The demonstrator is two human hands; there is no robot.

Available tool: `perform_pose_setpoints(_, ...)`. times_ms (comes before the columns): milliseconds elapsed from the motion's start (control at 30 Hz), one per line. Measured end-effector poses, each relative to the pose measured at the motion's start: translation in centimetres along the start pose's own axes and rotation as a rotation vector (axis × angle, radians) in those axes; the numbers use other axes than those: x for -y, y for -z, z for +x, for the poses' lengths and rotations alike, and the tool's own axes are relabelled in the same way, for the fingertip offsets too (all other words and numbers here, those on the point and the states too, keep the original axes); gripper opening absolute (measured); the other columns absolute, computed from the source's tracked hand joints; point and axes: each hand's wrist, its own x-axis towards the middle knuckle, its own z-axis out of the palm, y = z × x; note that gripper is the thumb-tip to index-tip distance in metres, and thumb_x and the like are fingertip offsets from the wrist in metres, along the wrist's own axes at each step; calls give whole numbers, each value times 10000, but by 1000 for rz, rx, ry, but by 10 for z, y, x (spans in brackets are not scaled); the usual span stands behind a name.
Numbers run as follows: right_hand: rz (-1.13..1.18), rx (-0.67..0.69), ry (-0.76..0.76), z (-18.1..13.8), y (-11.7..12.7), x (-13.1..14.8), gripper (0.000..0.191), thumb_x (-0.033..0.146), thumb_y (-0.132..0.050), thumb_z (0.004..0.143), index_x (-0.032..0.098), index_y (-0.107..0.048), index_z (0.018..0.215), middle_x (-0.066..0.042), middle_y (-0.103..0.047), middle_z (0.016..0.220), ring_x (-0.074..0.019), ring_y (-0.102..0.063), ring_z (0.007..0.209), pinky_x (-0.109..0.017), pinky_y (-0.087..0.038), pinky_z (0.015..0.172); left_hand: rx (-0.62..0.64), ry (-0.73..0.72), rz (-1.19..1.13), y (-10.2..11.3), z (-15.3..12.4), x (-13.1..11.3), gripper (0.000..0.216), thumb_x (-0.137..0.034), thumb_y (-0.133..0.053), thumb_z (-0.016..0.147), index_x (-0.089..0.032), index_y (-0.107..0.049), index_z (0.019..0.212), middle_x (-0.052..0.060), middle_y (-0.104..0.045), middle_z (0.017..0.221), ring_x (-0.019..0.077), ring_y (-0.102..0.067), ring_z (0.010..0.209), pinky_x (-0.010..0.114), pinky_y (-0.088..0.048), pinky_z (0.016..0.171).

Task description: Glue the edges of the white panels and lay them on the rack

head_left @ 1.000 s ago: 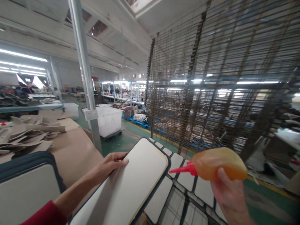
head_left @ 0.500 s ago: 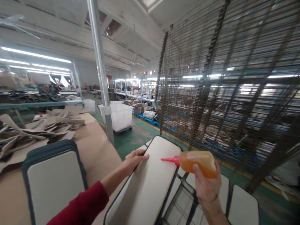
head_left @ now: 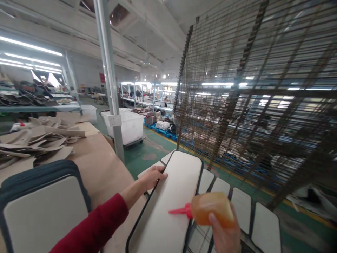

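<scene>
My left hand [head_left: 154, 176] grips the left edge of a long white panel [head_left: 181, 175] with rounded corners and a dark border, its thumb on the white face. The panel is tilted, with its far end away from me. In my right hand [head_left: 226, 230] is a squeeze bottle [head_left: 212, 209] of amber liquid, lying nearly level over the panel. Its red nozzle [head_left: 180, 211] points left across the white face; whether the tip touches the surface I cannot tell. Under and beside the panel, several similar white panels [head_left: 240, 205] lie on a wire rack.
On the left, a brown table [head_left: 105, 165] carries a stack of dark-edged panels [head_left: 47, 211] and a pile of beige cut pieces [head_left: 39, 140]. A metal post [head_left: 109, 70] rises behind it, near a white bin [head_left: 131, 124]. A tall wire rack [head_left: 231, 88] leans at the right.
My right hand has moved the bottle toward me and slightly left along the panel. My left hand keeps its hold on the edge. The view has turned a little to the right.
</scene>
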Motion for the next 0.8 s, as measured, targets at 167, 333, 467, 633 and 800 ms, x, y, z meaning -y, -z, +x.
perform_pose_setpoints(167, -108, -21, 45, -6, -20, -5, 731, 347, -867, 482, 198, -574, 1135, -76, -651, 1035, -248, -641, 872, -342, -559, 751, -28, -32, 42, 21, 12, -3, 372, -247, -814, 446, -127, -692, 776, 66, -696, 671, 229, -654, 661, 311, -490, 644)
perform_pose_setpoints(333, 61, -183, 207, 71, -60, 17, 634, 385, -842, 530, 198, -552, 1063, -45, -629, 1041, -201, -613, 902, -430, -481, 911, 78, -3, 23, 21, 16, -7, 406, -249, -816, 442, -112, -691, 803, 83, -708, 713, 234, -657, 665, 333, -497, 675)
perform_pose_setpoints(467, -37, -112, 169, 43, -58, 1, 637, 328, -848, 542, 166, -575, 1095, -66, -653, 999, -208, -624, 846, -381, -522, 835, 107, -12, -3, 31, 29, -5, 397, -252, -824, 439, -105, -684, 780, 82, -703, 694, 227, -653, 636, 334, -492, 660)
perform_pose_setpoints(633, -174, -17, 46, -13, -45, -16, 682, 314, -856, 535, 198, -579, 1148, -75, -660, 1046, -240, -647, 851, -319, -566, 710, 73, -4, -24, 52, 44, -2, 424, -244, -840, 422, -111, -685, 793, 69, -697, 671, 212, -649, 615, 318, -486, 639)
perform_pose_setpoints(800, 21, -246, 213, 49, -62, 9, 577, 325, -854, 549, 187, -599, 1048, -55, -645, 1038, -212, -612, 911, -419, -503, 884, 119, 36, -50, 56, 46, -10, 420, -237, -857, 412, -123, -679, 775, 69, -717, 716, 207, -659, 650, 310, -502, 687)
